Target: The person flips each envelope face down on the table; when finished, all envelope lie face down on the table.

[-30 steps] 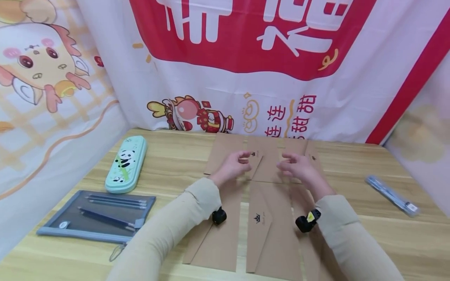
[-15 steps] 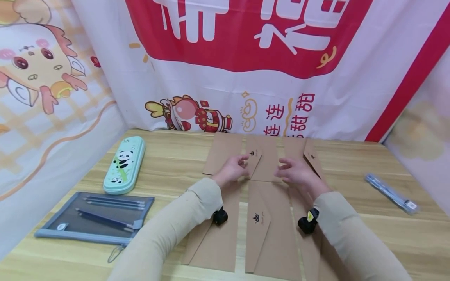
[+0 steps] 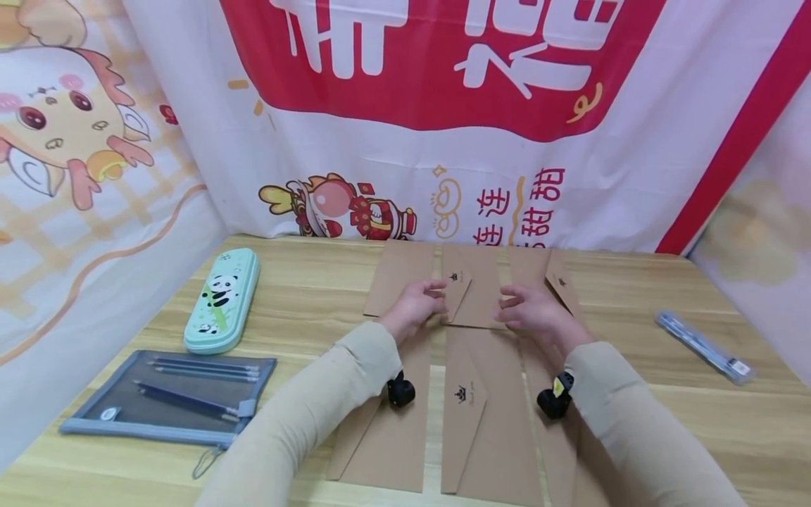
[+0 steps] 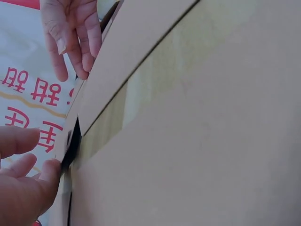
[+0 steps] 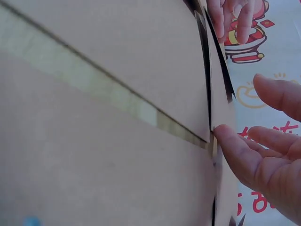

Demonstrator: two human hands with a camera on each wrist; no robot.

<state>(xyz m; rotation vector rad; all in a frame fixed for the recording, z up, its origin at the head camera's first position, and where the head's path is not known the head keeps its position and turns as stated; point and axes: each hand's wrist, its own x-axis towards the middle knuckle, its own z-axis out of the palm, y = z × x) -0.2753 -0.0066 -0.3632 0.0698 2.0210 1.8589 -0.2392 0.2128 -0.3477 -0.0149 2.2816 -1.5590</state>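
Observation:
Brown kraft envelopes lie in two rows on the table, several of them with a small black crown print. My left hand [image 3: 415,306] is at the left side of the middle back envelope [image 3: 478,296], its fingers loosely bent. On the opposite side, my right hand [image 3: 535,313] has a fingertip at the envelope's edge, and its thumb stands apart in the right wrist view. Neither hand grips anything. Below them lie the middle front envelope [image 3: 500,422] and the left front envelope [image 3: 405,436]. My right forearm partly covers the right front envelope [image 3: 554,451].
A mint panda pencil case [image 3: 222,303] and a grey mesh pouch [image 3: 127,401] with several pencils lie at the left. A blue clear pack [image 3: 703,345], perhaps of pens, is at the right. A printed cloth [image 3: 380,155] hangs behind the table.
Both hands have shifted slightly around the middle back envelope, the right a little leftward. That envelope now lies more squarely between its neighbours. The view has drifted slightly.

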